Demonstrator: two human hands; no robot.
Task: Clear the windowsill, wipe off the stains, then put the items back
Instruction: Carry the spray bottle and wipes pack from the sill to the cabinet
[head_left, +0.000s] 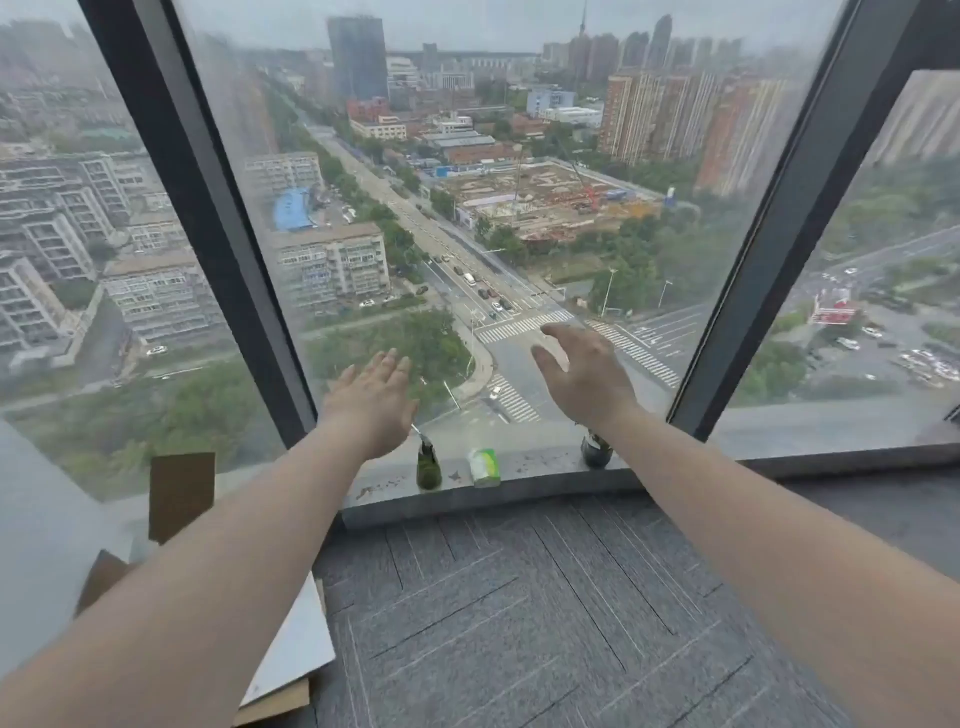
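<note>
three items sit on the stained windowsill (524, 465) at lower centre: green flask (429, 470), tissue pack (484, 467), dark bottle (595, 451). both hands, left hand (375, 397) and right hand (584, 374), hover spread and holding nothing, likely about to clear them

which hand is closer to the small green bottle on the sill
Left. The left hand hovers open just above and left of the green bottle. The right hand is farther right, past the tissue pack, above a dark jar.

A stained grey sill (524, 480) is occupied by an upright green bottle (429, 465), a tissue pack (484, 466) and a dark jar (595, 451).
</note>
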